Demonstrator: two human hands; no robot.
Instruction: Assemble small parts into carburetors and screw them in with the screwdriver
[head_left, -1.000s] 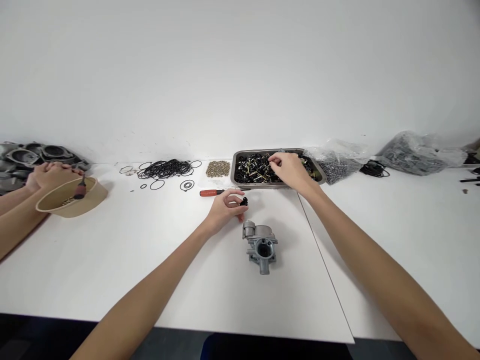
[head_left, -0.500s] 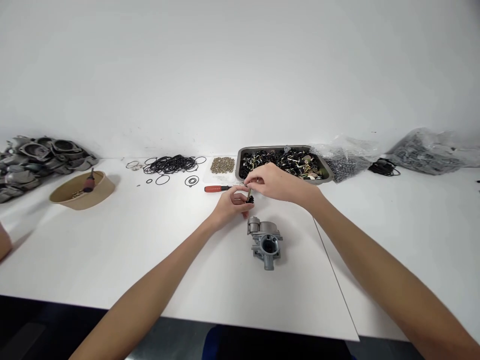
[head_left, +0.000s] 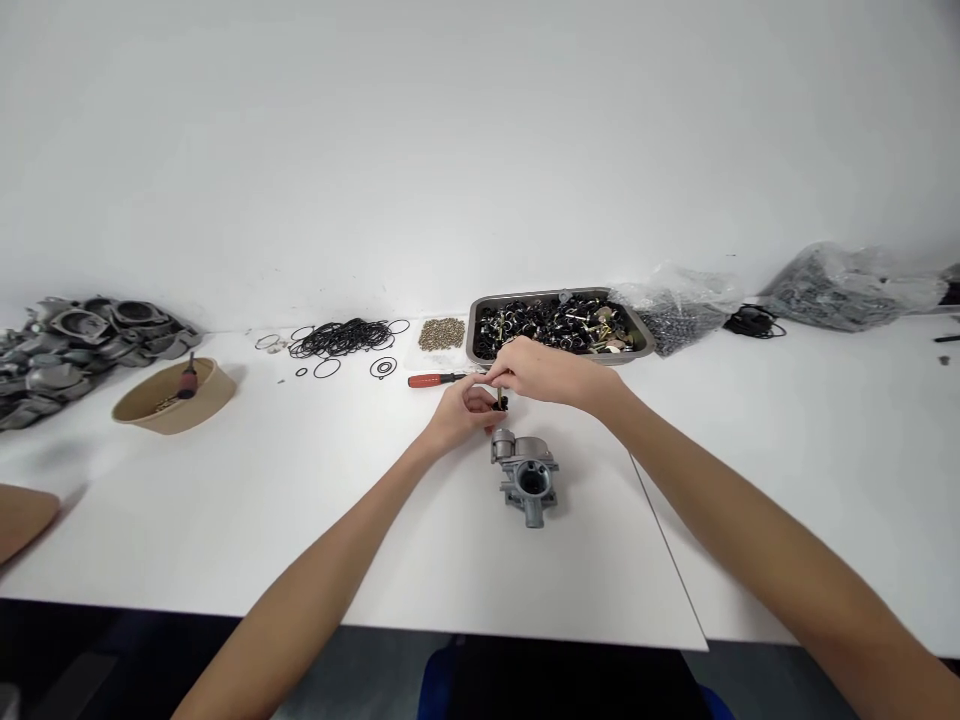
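My left hand (head_left: 463, 410) is closed on a small black part with a brass-coloured stem (head_left: 500, 400), held just above the table. Over the top of that stem, my right hand (head_left: 517, 368) has its fingers bent together and pinched, touching the left fingertips. The fingers hide most of the part. Just in front of both hands, a grey metal carburetor (head_left: 531, 480) rests on the white table, its round bore facing me. A red-handled screwdriver (head_left: 429, 380) lies behind my left hand, its tip hidden by the fingers.
Behind my hands stands a metal tray (head_left: 474, 340) of small black and brass parts. Brass pieces (head_left: 442, 333), black rubber rings (head_left: 341, 338) and a tan bowl (head_left: 176, 405) are to the left, beside piled metal castings (head_left: 90, 340). Plastic bags (head_left: 847, 290) lie right.
My right fingers have come down and closed in over the top of the stem. The whole view has shifted slightly; a brown shape at the left edge shows more now.
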